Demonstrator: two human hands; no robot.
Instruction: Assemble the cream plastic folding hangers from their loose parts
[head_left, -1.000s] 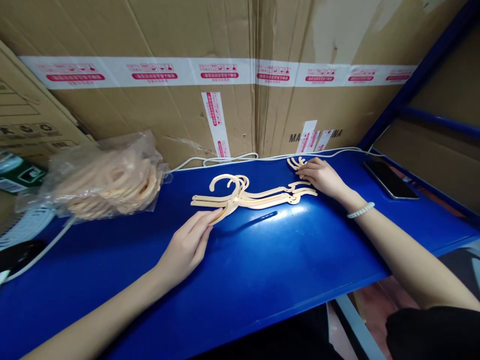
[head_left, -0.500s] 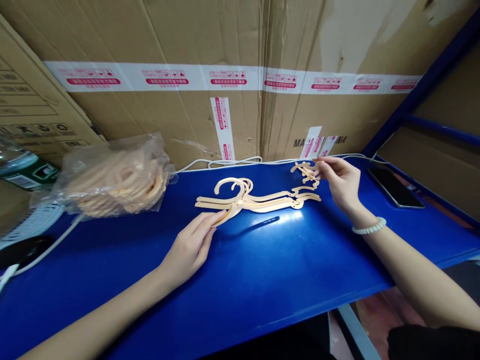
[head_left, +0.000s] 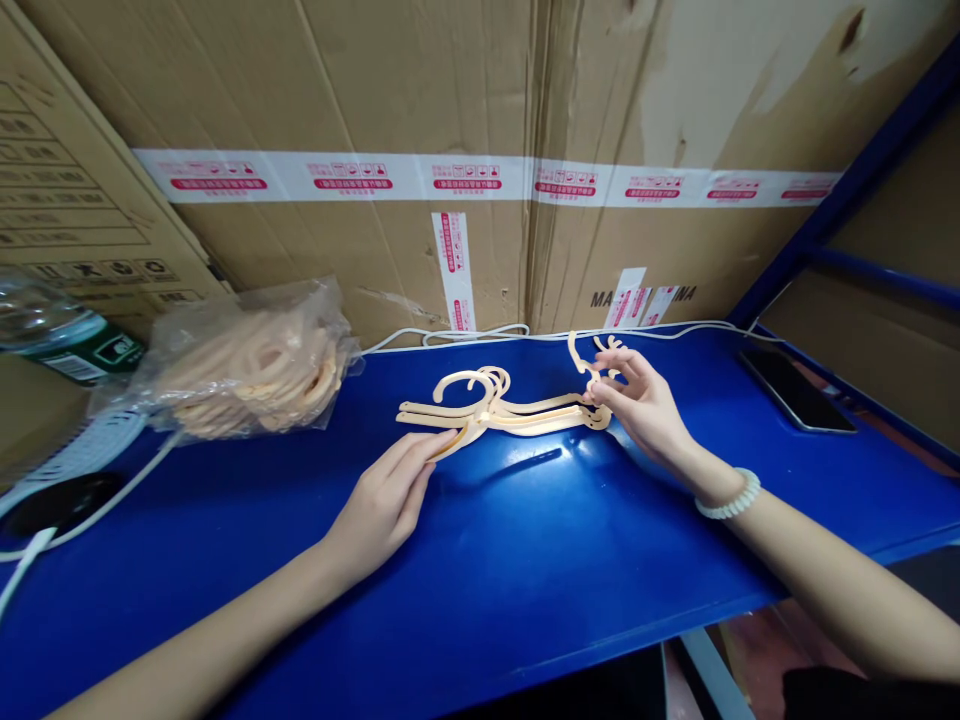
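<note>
Several pale peach folding hangers [head_left: 510, 422] lie stacked on the blue tabletop, their hooks curling toward the back. My left hand [head_left: 382, 495] is closed on the near left arm of the hangers, thumb and fingers pinching it. At the stack's right end, my right hand [head_left: 637, 400] is closed, with its fingertips at the joint of a small curved hanger piece [head_left: 574, 350] that points upward. My fingers partly cover that joint. Just behind the right hand, some small peach pieces [head_left: 611, 343] show, mostly hidden by it.
A clear plastic bag [head_left: 255, 365] full of peach hanger parts lies at left, beside a green-labelled bottle [head_left: 97, 345]. A black phone [head_left: 799, 390] is at right. A white cable [head_left: 480, 333] runs along the back, against a large cardboard box [head_left: 360, 240].
My right hand has moved left and nearer, from the small loose pieces to the hangers' right end. A curved piece now points up there. My left hand keeps its hold; the view has shifted slightly.
</note>
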